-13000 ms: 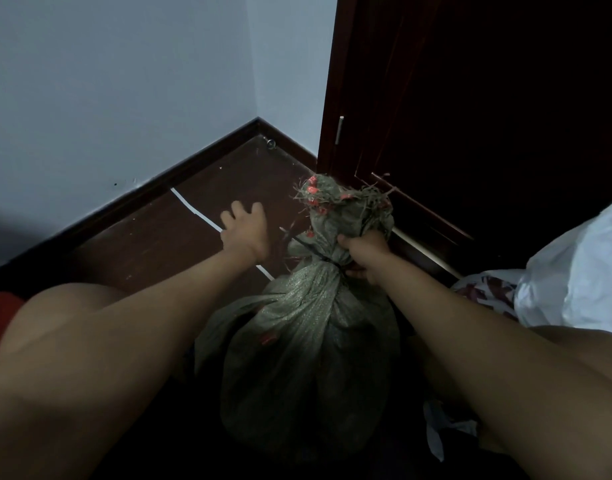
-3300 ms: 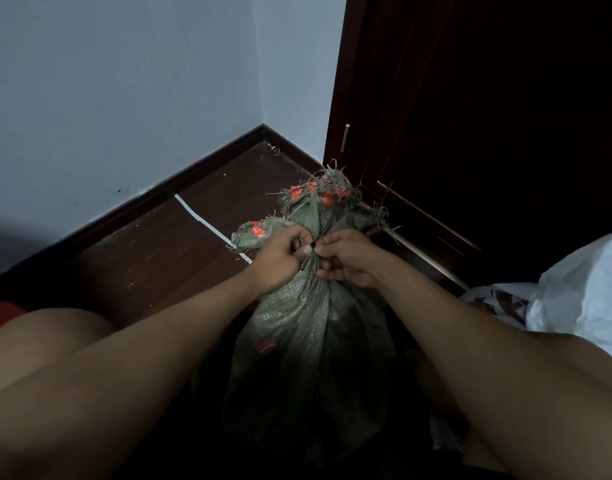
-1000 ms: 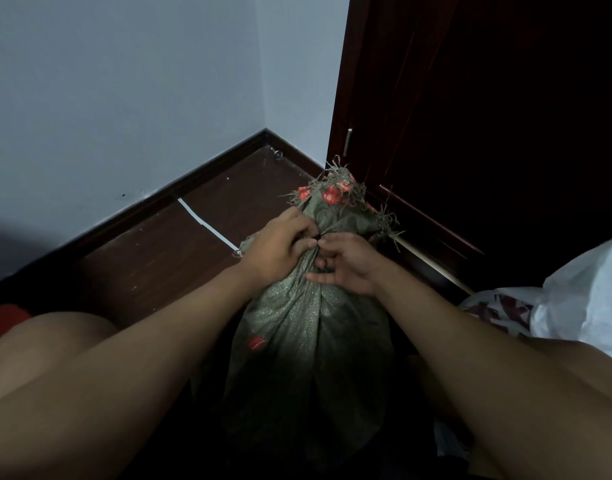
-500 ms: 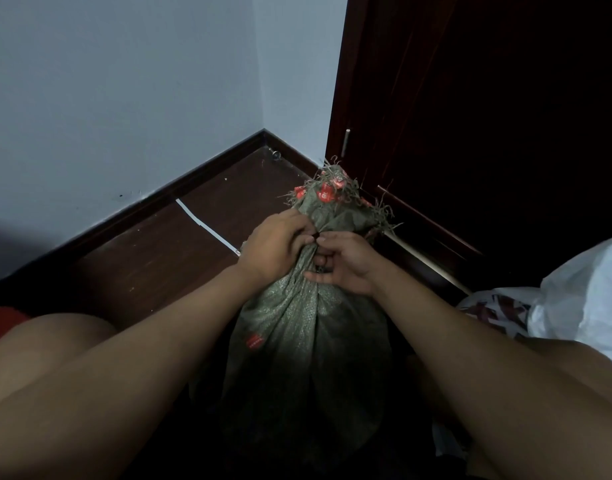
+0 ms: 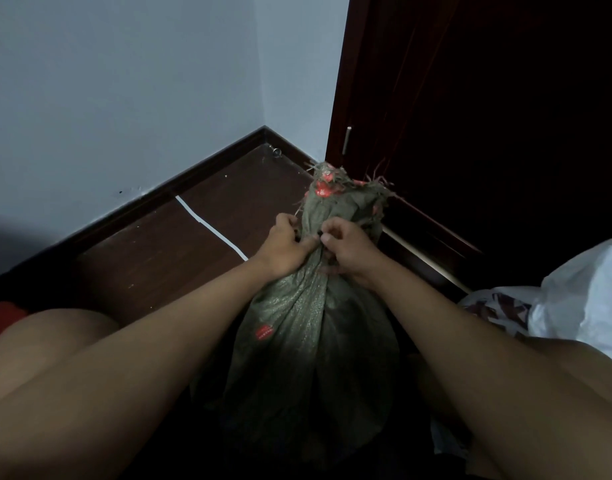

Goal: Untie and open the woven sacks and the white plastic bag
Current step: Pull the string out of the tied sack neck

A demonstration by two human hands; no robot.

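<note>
Still at the woven sack (image 5: 308,341) neck, left hand (image 5: 285,249) and right hand (image 5: 349,251) have shifted little, fingers pinching the tie; knot not yet loose.

Both bare forearms stretched forward and converging, knees raised on either side. Left hand (image 5: 286,249) curled, fingers pinching at the gathered neck of the grey-green woven sack (image 5: 311,337). Right hand (image 5: 349,252) just beside it, knuckles up, fingers likewise curled into the same neck.
</note>
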